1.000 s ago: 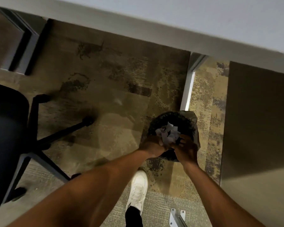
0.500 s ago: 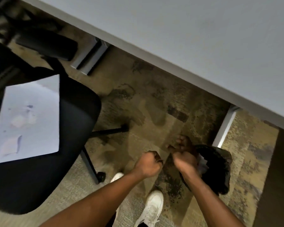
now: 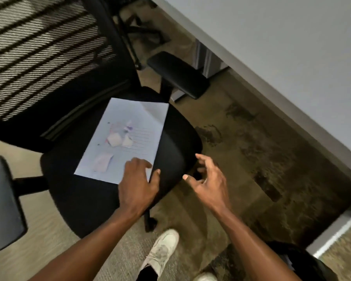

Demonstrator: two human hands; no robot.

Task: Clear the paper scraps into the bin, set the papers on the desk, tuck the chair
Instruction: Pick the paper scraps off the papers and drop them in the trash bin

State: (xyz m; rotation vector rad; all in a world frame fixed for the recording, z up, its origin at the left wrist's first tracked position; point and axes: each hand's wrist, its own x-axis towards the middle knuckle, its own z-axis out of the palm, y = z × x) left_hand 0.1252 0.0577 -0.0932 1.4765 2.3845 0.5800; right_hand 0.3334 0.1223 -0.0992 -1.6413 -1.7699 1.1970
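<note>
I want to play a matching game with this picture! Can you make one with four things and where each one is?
Things:
1. paper
2. left hand
3. right hand
4. white shoe

Places:
A. open in the air beside the seat
B. on the carpet
C. flat on the black chair seat
D. pressing the paper's near corner

Pairs: 1-C, 2-D, 3-A, 4-B

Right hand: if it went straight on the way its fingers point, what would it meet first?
Probably the front edge of the chair seat: the open right hand points up-left at it. Depth is unclear.
</note>
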